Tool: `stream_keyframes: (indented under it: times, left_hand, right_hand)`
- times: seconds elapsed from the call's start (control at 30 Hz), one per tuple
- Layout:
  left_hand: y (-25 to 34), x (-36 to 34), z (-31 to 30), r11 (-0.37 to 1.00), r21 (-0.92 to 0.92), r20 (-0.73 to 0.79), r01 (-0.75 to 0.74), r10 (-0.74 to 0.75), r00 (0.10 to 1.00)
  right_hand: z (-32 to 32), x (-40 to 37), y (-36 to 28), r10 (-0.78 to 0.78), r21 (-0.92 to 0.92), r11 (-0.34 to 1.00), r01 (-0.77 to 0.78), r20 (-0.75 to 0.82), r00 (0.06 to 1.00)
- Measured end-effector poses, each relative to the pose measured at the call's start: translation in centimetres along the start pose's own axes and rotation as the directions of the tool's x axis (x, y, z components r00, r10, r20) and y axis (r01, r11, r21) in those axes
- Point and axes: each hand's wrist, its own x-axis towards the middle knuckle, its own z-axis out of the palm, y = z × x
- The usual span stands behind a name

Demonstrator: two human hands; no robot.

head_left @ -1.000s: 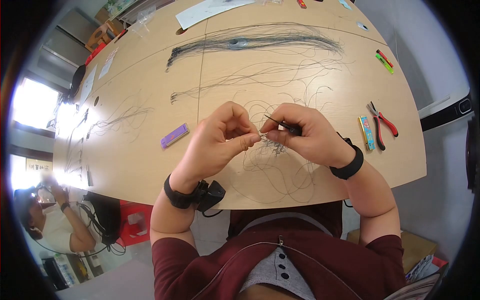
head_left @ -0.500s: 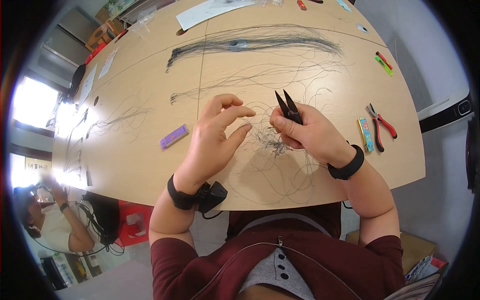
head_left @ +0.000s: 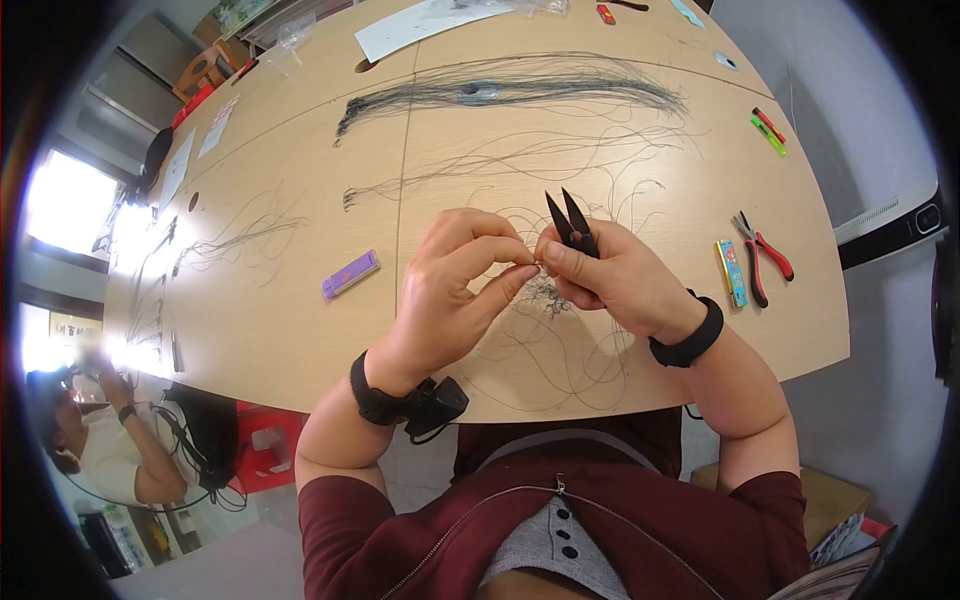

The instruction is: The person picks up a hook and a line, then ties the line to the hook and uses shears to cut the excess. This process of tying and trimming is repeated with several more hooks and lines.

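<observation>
Black snips (head_left: 575, 225) rest in my right hand (head_left: 615, 270), their two blades pointing up and apart. My left hand (head_left: 460, 285) has thumb and forefinger pinched together at the right fingertips; what lies in the pinch is too small to make out. Below the fingertips a tangle of thin dark line (head_left: 548, 296) lies on the table, with loose loops reaching toward the near edge. Beyond my hands are a sparse bundle of strands (head_left: 480, 160) and a thicker dark bundle (head_left: 560, 88), both stretched left to right.
A purple box (head_left: 351, 274) lies left of my left hand. At the right are a blue and yellow packet (head_left: 732, 272), red-handled pliers (head_left: 762, 258) and green and red items (head_left: 769, 132). Another person (head_left: 125, 440) sits at the far left beside a red stool (head_left: 270, 445).
My left hand has moved right and its open thumb and forefinger have closed at my right fingertips. My right hand with the snips has shifted slightly left and down.
</observation>
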Motion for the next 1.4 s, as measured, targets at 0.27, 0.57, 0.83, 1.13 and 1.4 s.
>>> stream_keyframes:
  times: [0.27, 0.57, 0.83, 1.13, 1.4]
  left_hand:
    - [-0.7, -0.3, -0.2, 0.485, -0.766, 0.234, 0.423, -0.402, 0.885]
    - [-1.2, -0.2, -0.1, 0.009, -0.897, 0.385, 0.441, -0.471, 0.794]
    - [-1.1, -0.3, 0.1, -0.013, -0.882, 0.423, 0.471, -0.459, 0.781]
    - [-1.3, -0.4, 0.4, -0.007, -0.883, 0.428, 0.469, -0.422, 0.799]
    - [-1.4, -0.4, 0.3, -0.006, -0.873, 0.447, 0.487, -0.411, 0.795]
  right_hand:
    - [-0.1, 0.1, 0.1, -0.143, -0.074, 0.988, 0.134, -0.129, 0.981]
    - [0.5, 0.0, 0.9, -0.303, -0.466, 0.847, 0.255, -0.029, 0.953]
    - [0.9, -0.3, 0.5, -0.400, -0.634, 0.714, 0.297, -0.021, 0.916]
    - [1.1, -0.5, 0.3, -0.446, -0.724, 0.617, 0.308, 0.000, 0.895]
    - [1.0, -0.4, 0.3, -0.496, -0.746, 0.566, 0.350, 0.031, 0.868]
